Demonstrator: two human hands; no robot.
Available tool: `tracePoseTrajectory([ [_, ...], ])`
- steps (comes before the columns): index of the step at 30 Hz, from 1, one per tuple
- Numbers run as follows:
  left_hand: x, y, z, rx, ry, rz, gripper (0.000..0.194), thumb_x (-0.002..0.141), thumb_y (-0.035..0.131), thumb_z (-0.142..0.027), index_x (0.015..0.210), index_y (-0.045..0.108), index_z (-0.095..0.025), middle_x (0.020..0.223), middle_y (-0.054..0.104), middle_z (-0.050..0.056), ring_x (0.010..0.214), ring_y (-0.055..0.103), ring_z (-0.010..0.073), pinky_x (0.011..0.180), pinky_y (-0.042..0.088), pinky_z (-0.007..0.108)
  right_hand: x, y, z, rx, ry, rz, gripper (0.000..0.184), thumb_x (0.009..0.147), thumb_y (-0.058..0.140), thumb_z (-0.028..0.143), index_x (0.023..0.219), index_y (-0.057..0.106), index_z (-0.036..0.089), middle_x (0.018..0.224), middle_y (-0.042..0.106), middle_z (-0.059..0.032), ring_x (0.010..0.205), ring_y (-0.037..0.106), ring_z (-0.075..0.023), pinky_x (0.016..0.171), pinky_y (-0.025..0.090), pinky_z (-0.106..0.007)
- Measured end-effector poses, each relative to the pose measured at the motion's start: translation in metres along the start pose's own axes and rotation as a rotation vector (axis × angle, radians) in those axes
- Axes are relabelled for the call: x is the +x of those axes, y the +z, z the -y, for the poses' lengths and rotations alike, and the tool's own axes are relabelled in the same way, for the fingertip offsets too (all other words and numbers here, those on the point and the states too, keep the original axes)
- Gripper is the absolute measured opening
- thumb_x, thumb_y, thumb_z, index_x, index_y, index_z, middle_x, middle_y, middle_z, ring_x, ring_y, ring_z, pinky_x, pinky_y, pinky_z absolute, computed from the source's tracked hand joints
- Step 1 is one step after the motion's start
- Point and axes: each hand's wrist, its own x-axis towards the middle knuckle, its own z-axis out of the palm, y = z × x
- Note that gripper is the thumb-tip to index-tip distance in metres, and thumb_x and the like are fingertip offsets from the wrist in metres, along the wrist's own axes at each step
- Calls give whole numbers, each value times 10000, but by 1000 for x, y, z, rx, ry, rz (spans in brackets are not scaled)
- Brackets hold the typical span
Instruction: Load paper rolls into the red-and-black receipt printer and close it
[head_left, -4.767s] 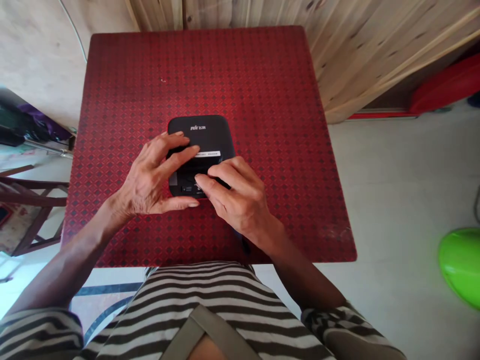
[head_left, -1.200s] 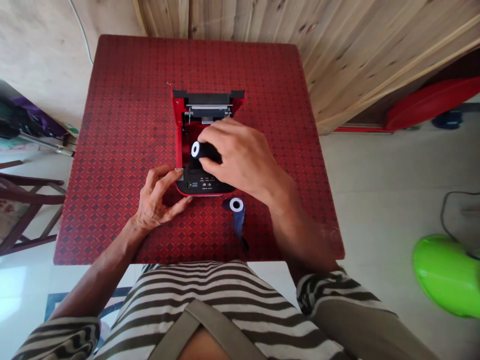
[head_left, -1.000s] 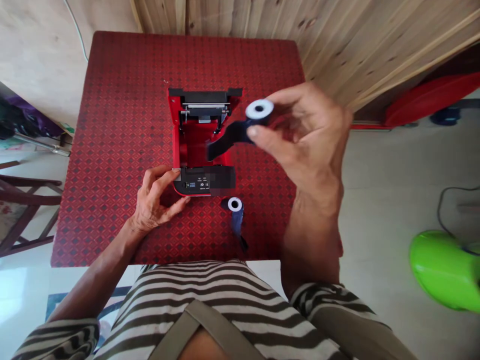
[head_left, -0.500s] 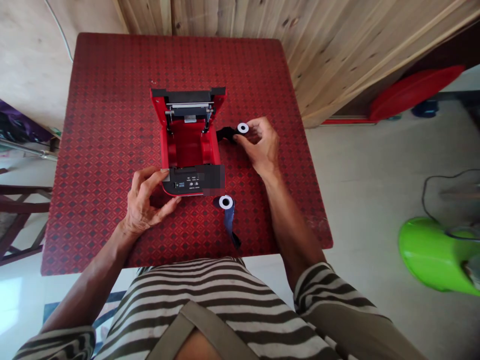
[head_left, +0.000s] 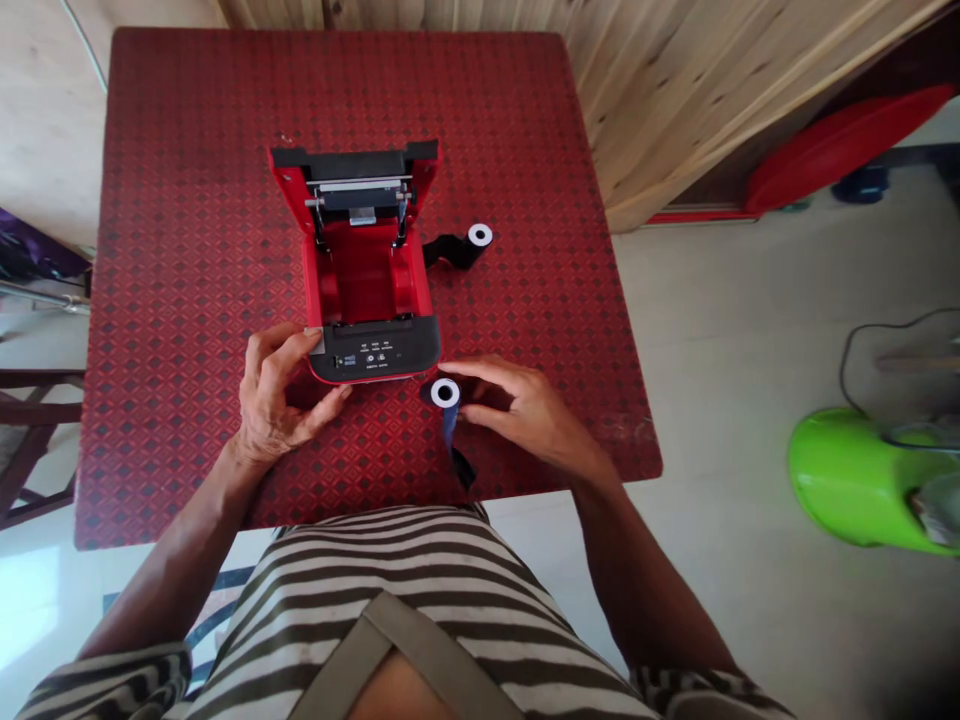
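An open-lidded red-and-black receipt printer (head_left: pixel 364 285), left of the table's (head_left: pixel 480 110) middle, is gripped by its near-left corner in the left hand (head_left: pixel 266 400), while toward the near edge a dark roll (head_left: pixel 445 392) is flanked by the right hand's (head_left: pixel 525 405) thumb and forefinger (whether gripped cannot be told), and a second roll (head_left: pixel 474 245) lies toward the right edge.

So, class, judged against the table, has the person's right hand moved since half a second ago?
Yes. Against the red table, the right hand has moved nearer the person's body, from the far roll to the near roll.
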Motion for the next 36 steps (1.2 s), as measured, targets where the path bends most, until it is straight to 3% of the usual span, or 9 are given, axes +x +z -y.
tracePoseTrajectory([
  [4, -1, 1, -1, -1, -12, -2, 763, 896, 862, -481, 1543, 531, -247, 1296, 695, 131, 1160, 712, 275, 948, 664, 427, 8, 11, 1, -2, -96, 2, 281, 935, 818, 224, 1213, 817, 265, 1166, 851, -46, 1073, 788, -237, 1015, 613, -438],
  [8, -2, 2, -3, -33, -28, -19, 768, 878, 888, -450, 1537, 540, -264, 1296, 715, 119, 1154, 711, 276, 963, 661, 434, 7, -22, 39, -23, -272, 50, 297, 968, 836, 316, 1254, 774, 263, 1175, 832, -44, 1071, 783, -230, 992, 626, -414],
  [10, -3, 3, -3, -47, -36, -19, 773, 871, 898, -432, 1539, 541, -276, 1299, 724, 109, 1158, 711, 273, 982, 657, 439, 16, -38, 66, -117, -394, 2, 340, 1006, 790, 298, 1340, 735, 266, 1210, 813, -51, 1095, 765, -234, 998, 627, -421],
  [13, -4, 2, -2, -17, -39, -7, 756, 907, 852, -457, 1560, 512, -285, 1293, 716, 101, 1157, 715, 265, 989, 662, 443, 50, -38, 93, -420, -539, -120, 356, 1044, 701, 195, 1400, 685, 187, 1309, 775, -101, 1194, 712, -273, 1083, 593, -495],
  [16, -6, 1, -1, 10, -26, 10, 735, 948, 793, -499, 1577, 489, -270, 1304, 695, 112, 1162, 723, 262, 962, 674, 432, 95, -14, 96, -605, -584, -81, 273, 1062, 637, 168, 1326, 707, 174, 1230, 761, -105, 1213, 678, -307, 1100, 572, -549],
  [19, -6, 1, -2, 16, -37, 24, 746, 938, 822, -482, 1572, 494, -264, 1309, 689, 109, 1168, 727, 259, 964, 677, 423, 125, 11, 88, -721, -564, -45, 210, 1072, 583, 145, 1204, 744, 168, 1102, 754, -110, 1183, 671, -309, 1078, 567, -515],
  [22, -6, 1, -3, 5, -41, 26, 757, 929, 839, -464, 1572, 494, -265, 1314, 687, 106, 1167, 729, 257, 966, 680, 425, 136, 21, 85, -820, -473, -1, 206, 1066, 564, 120, 1080, 767, 145, 1016, 749, -130, 1121, 682, -306, 1023, 560, -469],
  [32, -6, 0, -3, 21, -54, 53, 759, 945, 811, -510, 1580, 459, -289, 1316, 685, 93, 1165, 736, 256, 969, 692, 458, 159, 20, 107, -911, -176, 174, 316, 1056, 517, 105, 1208, 793, 104, 1110, 776, -189, 1107, 716, -355, 979, 557, -514],
  [36, -5, 0, -3, 2, -56, 37, 759, 932, 833, -472, 1579, 485, -280, 1328, 689, 99, 1180, 730, 259, 985, 683, 442, 156, 19, 104, -865, -174, 181, 290, 1025, 557, 52, 1176, 797, 112, 1100, 796, -174, 1136, 724, -339, 1014, 551, -484],
])
